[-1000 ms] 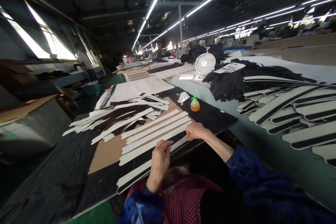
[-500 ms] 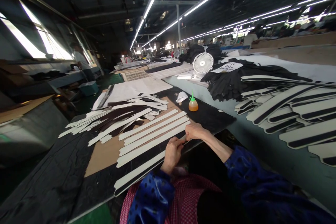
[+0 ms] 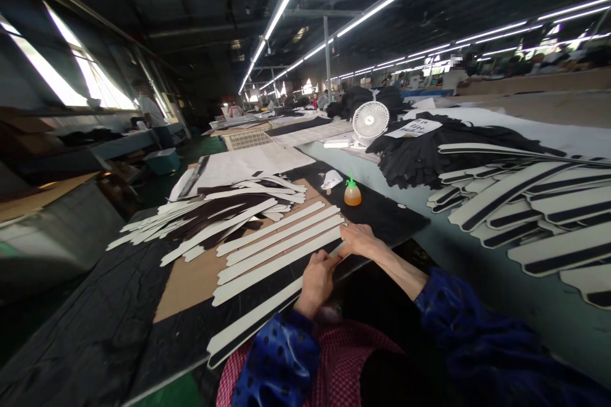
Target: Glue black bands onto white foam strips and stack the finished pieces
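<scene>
Long off-white strip w/ black band [image 3: 252, 317] lay along near edge of black-covered tabletop [image 3: 109, 305]. L hand [image 3: 316, 280] + R hand [image 3: 359, 240] were at its R end, fingers curled nearly closed, apparently pinching it. Progress, by looks: this one prob. mid-handling; 4 plain off-white strips [image 3: 277, 265], in a row mostly on flat brown board [image 3: 184, 296], showed no band, so prob. not yet done; ditto loose off-white/dark-brown pile [image 3: 219, 229] behind. Heap of banded off-white strips [image 3: 563, 245] on R looked done. Containers: clear round bottle w/ green spout [image 3: 352, 196], part-full of amber liquid; cream plastic crate [image 3: 245, 140] further back, contents couldn't tell.
</scene>
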The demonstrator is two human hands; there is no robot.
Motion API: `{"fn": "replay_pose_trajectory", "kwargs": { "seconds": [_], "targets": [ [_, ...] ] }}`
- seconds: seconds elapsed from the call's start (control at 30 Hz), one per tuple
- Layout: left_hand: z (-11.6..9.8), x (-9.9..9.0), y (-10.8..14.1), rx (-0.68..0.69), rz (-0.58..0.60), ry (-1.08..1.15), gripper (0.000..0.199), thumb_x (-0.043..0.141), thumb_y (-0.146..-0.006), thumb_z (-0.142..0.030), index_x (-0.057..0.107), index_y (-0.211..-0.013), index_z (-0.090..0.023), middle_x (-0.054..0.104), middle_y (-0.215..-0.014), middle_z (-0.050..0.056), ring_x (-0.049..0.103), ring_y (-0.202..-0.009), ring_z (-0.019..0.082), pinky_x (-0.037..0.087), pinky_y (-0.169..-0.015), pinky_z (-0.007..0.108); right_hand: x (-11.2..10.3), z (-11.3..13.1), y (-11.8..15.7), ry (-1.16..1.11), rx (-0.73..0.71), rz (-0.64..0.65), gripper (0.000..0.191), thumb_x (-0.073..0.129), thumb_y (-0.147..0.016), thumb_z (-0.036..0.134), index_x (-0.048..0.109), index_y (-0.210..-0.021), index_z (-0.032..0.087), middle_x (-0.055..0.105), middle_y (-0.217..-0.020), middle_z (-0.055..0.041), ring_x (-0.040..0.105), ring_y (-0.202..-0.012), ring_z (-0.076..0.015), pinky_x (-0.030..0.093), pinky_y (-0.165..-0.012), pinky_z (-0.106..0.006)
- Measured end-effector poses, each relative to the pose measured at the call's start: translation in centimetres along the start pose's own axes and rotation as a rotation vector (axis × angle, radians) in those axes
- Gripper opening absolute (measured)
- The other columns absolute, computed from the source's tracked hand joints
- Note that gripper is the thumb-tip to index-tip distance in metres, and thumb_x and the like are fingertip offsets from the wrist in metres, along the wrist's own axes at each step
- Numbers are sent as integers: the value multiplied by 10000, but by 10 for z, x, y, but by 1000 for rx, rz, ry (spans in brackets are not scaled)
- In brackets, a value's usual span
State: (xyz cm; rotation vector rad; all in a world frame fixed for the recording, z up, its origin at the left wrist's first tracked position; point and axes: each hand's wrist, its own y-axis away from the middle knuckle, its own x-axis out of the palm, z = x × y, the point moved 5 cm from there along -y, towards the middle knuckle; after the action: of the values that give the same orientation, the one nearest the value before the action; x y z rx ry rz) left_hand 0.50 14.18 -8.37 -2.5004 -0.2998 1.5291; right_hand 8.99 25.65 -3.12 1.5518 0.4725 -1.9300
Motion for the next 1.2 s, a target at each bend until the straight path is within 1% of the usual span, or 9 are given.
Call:
{"fn": "replay_pose_trajectory", "kwargs": {
  "seconds": [0.1,0.23,0.37,0.47,0.57,0.8,0.93,1.1,1.2],
  "targets": [
    [0,-1,-1,-10,4,13,408,447,-840,-69,676,-1109,-273,605,-916,44,548,-904,195,454,-821,287,-1,-24,-3,-176,-1,-14,345,767,-563,298,684,-883,199,709,-903,-54,662,-899,-233,477,-736,-257],
    [-4,-4,0,-5,-1,8,395,427,-843,-44,678,-1083,-233,611,-939,57,556,-924,209,455,-835,299,-1,-54,-4,-335,-29,-14,183,611,-732,230,683,-883,156,721,-811,-28,670,-773,-140,480,-673,-193],
    [-9,-7,0,3,-5,-31,397,414,-842,-31,664,-1088,-215,608,-960,69,551,-942,220,455,-843,303,3,-69,-3,-410,-23,-40,193,547,-757,204,688,-876,147,719,-742,-18,665,-700,-129,484,-636,-194],
    [-12,-8,0,-2,34,-83,464,410,-836,-21,598,-1216,-209,602,-1005,80,539,-945,226,451,-855,318,5,-74,-4,-422,-6,-83,173,602,-705,229,701,-826,154,719,-727,-18,661,-704,-141,473,-639,-204],
    [-15,-8,-1,-11,103,-164,549,389,-846,-27,530,-1320,-266,580,-1035,83,526,-951,234,454,-824,321,8,-79,-5,-417,25,-119,177,652,-655,250,716,-794,160,721,-727,-23,662,-723,-159,458,-628,-212],
    [-20,-11,-1,-58,218,-246,531,366,-879,-89,534,-1310,-351,545,-1071,67,509,-999,229,465,-824,314,17,-84,-10,-408,4,-119,161,598,-684,207,736,-758,165,706,-663,-3,654,-693,-145,437,-636,-205],
    [-21,-12,-1,-65,242,-251,531,359,-885,-92,522,-1317,-353,533,-1078,62,499,-1010,219,462,-851,309,18,-84,-10,-398,12,-121,153,597,-693,183,732,-766,174,704,-663,3,652,-693,-141,439,-643,-203],
    [-22,-13,-1,-60,256,-263,534,345,-890,-80,512,-1325,-342,523,-1085,68,495,-1016,215,460,-854,306,18,-76,-6,-345,60,-137,100,613,-704,158,698,-733,202,704,-724,5,649,-748,-142,430,-668,-209],
    [-23,-14,-1,-62,263,-266,547,346,-882,-71,508,-1328,-343,522,-1096,70,494,-1021,219,461,-856,315,17,-77,-3,-295,140,-185,133,647,-701,184,675,-826,220,691,-818,-8,638,-803,-165,428,-691,-235]
  ]
}}
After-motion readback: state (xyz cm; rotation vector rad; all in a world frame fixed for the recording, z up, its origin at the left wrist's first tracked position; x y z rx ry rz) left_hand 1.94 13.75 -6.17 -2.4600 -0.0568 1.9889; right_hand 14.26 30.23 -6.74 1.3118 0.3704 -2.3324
